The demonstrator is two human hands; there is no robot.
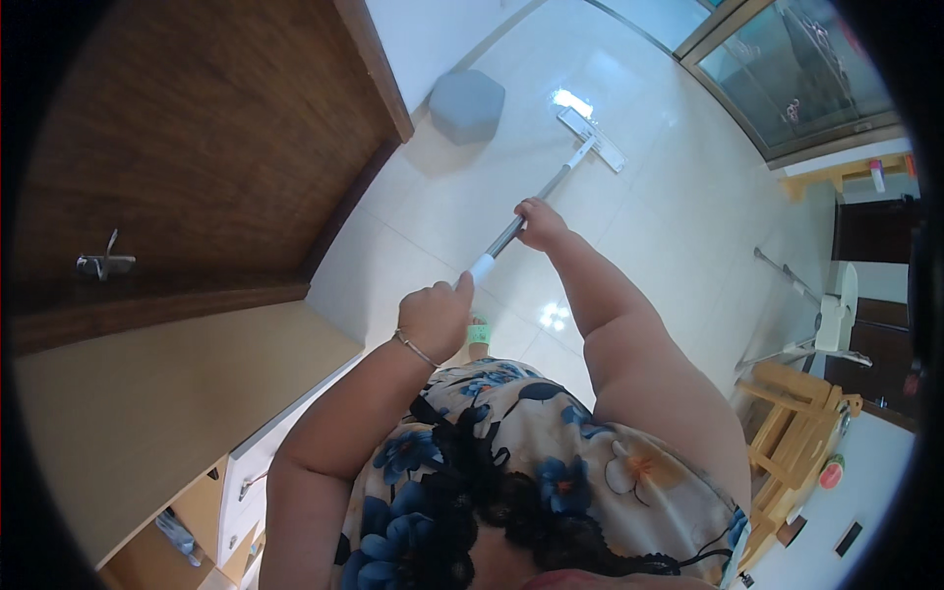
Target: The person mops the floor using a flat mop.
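Note:
A flat mop (551, 187) reaches forward from my body across the pale tiled floor. Its rectangular white and grey head (608, 149) lies flat on the tiles, tilted down to the right. My left hand (436, 313), with a bracelet at the wrist, is closed round the white grip at the handle's upper end. Farther along, my right hand (540, 225) wraps round the grey metal pole. Part of the grip is hidden by the left fingers.
A grey hexagonal stool (467, 106) stands by the wall, left of the mop head. A brown wooden door (197, 147) is at the left, above a beige cabinet top (187, 413). Glass sliding doors (787, 69) are at the far right; wooden furniture (792, 442) stands nearer on that side.

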